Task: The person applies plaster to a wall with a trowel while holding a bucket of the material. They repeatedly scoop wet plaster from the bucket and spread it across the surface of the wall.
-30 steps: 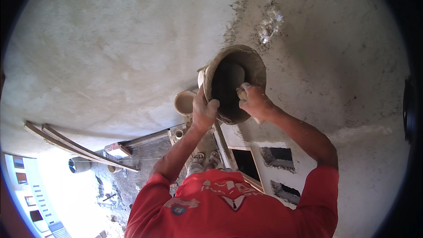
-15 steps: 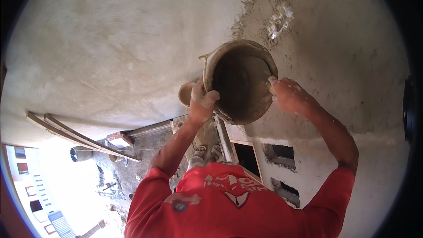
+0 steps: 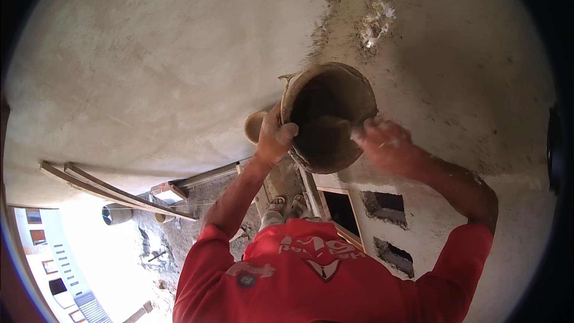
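Observation:
A mortar-coated bucket [image 3: 365, 87] is held up against the plastered wall, its mouth turned toward me. My left hand [image 3: 277, 137] grips its left rim, thumb over the edge and fingers hidden behind the outside. At the opposite rim my right hand [image 3: 385, 142] is closed and smeared by motion. It holds what looks like a trowel [image 3: 332, 122], whose dull blade reaches into the dark inside of the bucket. Shadow keeps me from telling how much mortar lies in there.
Below the bucket, my feet [image 3: 287, 204] stand on a narrow plank. A second, smaller bucket [image 3: 254, 127] shows behind my left hand. Long curved wooden strips [image 3: 113, 191] jut out at left. Rectangular wall openings [image 3: 385, 208] lie at lower right; a rough chipped patch [image 3: 375, 21] is above.
My right hand has moved down and slightly inward at the rim, swinging the trowel further into the bucket. My left hand keeps its grip. The whole view has shifted a little.

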`<state>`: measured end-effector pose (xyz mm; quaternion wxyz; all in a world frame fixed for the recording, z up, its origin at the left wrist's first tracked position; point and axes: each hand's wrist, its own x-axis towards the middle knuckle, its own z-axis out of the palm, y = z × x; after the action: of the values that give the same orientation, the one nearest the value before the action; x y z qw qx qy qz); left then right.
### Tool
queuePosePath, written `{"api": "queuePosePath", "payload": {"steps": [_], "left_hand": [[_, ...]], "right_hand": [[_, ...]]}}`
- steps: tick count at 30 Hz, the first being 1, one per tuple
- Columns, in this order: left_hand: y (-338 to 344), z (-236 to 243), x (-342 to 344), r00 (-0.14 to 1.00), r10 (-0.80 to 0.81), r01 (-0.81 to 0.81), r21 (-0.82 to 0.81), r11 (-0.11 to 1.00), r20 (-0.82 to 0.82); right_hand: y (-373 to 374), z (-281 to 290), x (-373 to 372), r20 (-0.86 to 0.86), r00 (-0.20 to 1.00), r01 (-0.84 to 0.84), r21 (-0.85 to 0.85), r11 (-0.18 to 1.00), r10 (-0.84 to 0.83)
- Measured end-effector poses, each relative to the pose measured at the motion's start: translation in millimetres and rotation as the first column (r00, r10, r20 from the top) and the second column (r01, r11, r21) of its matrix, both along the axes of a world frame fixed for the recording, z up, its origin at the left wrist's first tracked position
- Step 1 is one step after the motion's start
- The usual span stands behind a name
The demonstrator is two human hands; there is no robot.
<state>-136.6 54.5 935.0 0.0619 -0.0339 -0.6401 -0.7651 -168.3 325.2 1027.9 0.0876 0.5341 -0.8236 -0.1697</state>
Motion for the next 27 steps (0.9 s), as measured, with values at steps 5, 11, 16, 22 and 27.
{"api": "queuePosePath", "payload": {"steps": [5, 11, 16, 22, 27], "left_hand": [[18.2, -10.0, 1.4, 0.994, 0.104, -0.1, -0.129, 0.987, 0.022], [17.5, -13.6, -0.9, 0.997, 0.059, -0.055, -0.073, 0.996, 0.051], [21.4, -0.8, 1.1, 0.997, 0.072, -0.074, -0.223, 0.972, -0.016], [25.8, -0.7, -1.1, 0.993, 0.105, -0.116, -0.34, 0.933, -0.05], [45.4, 18.2, 0.4, 0.994, 0.111, -0.104, -0.479, 0.872, -0.013]], "right_hand": [[-20.0, -5.9, -18.7, 0.648, 0.664, 0.468, 0.029, 0.883, -0.373], [15.2, -25.4, -39.3, 0.56, 0.66, 0.506, 0.162, 0.848, -0.501], [30.1, 8.5, -26.9, 0.043, 0.955, 0.297, -0.099, 0.95, -0.294], [9.6, -31.5, -36.6, 0.233, 0.842, 0.453, 0.185, 0.872, -0.487], [30.9, -110.6, -35.2, 0.676, 0.63, 0.543, -0.032, 0.839, -0.382]]}}
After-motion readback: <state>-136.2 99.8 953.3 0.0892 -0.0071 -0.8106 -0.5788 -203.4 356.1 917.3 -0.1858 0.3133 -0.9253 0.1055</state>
